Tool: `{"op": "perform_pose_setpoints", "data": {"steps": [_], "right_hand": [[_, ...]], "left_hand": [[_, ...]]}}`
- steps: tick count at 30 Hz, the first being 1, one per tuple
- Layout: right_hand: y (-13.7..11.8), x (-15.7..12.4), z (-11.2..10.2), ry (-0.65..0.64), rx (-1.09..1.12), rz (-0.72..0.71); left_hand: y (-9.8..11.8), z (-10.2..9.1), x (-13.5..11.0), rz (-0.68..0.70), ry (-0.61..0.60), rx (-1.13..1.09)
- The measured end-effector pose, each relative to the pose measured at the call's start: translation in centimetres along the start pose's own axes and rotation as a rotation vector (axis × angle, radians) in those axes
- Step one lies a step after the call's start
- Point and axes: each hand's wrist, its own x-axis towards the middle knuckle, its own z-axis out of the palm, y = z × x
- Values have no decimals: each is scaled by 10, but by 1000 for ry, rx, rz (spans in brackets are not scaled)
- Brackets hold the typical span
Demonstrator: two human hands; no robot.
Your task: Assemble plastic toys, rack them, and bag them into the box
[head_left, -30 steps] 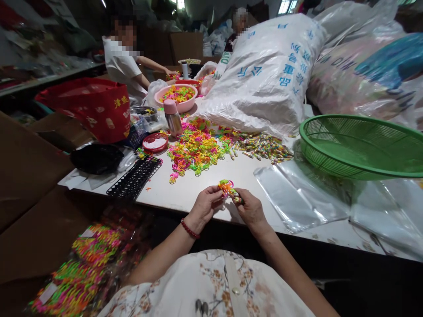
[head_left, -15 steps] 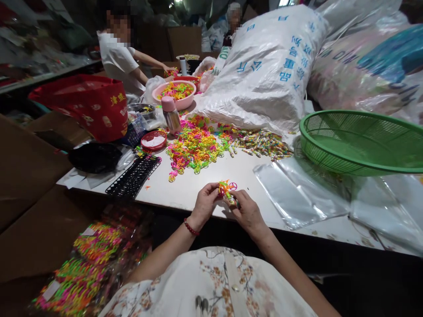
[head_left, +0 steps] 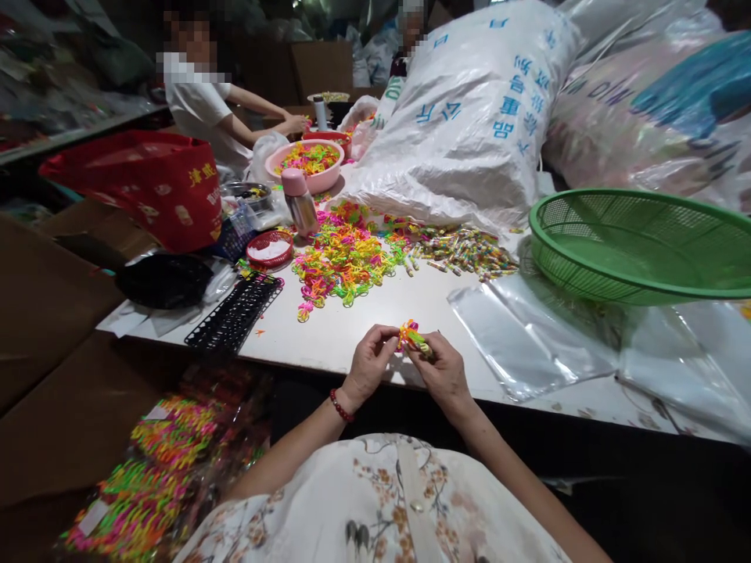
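Observation:
Just over the table's near edge, my left hand [head_left: 369, 363] pinches a small cluster of orange and pink plastic pieces [head_left: 405, 335] between thumb and fingers. My right hand [head_left: 443, 371] is closed on a yellow-green plastic piece [head_left: 418, 339] that meets the cluster; its far end is hidden by the fingers. Beyond the hands lies a heap of bright plastic pieces [head_left: 346, 262] in pink, yellow, orange and green. To the right of that heap, many short, multicoloured tube-like pieces [head_left: 469, 252] are piled up.
A green mesh basket [head_left: 639, 293] and clear plastic bags [head_left: 528, 344] lie on the right. Leftward are black plastic strips [head_left: 235, 317], a small red basket [head_left: 270, 259] and a pink-lidded flask [head_left: 300, 207]. A big white sack [head_left: 469, 133] stands behind. Another person [head_left: 203, 109] works at the far left.
The pieces in my hands have turned: a pink ring that stuck out to the right no longer shows there, and more yellow-green is visible. The other person's hands have come together.

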Motion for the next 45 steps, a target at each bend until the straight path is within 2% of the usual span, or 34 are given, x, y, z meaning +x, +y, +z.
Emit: {"op": "perform_pose_setpoints", "data": {"steps": [6, 11, 15, 20, 26, 30, 32, 38, 42, 45], "right_hand": [[3, -3, 3, -6, 32, 0], [3, -7, 5, -41, 140, 123], [5, -7, 3, 2, 91, 80], [8, -7, 4, 24, 41, 86], [13, -6, 10, 56, 221, 255], [14, -1, 13, 97, 494, 522], [13, 1, 15, 119, 578, 593], [8, 4, 19, 171, 744, 694], [9, 4, 21, 154, 816, 723], [11, 3, 23, 154, 799, 740]], "left_hand": [[-5, 2, -2, -20, 53, 97], [1, 1, -3, 96, 31, 241], [4, 2, -5, 166, -6, 297], [0, 5, -8, 217, 31, 365], [-7, 12, -11, 248, 92, 637], [-7, 14, -10, 427, 32, 841], [-8, 15, -9, 494, 39, 896], [-14, 14, -10, 513, 77, 937], [-16, 13, -11, 593, 60, 986], [-19, 13, -11, 545, 85, 963]]}}
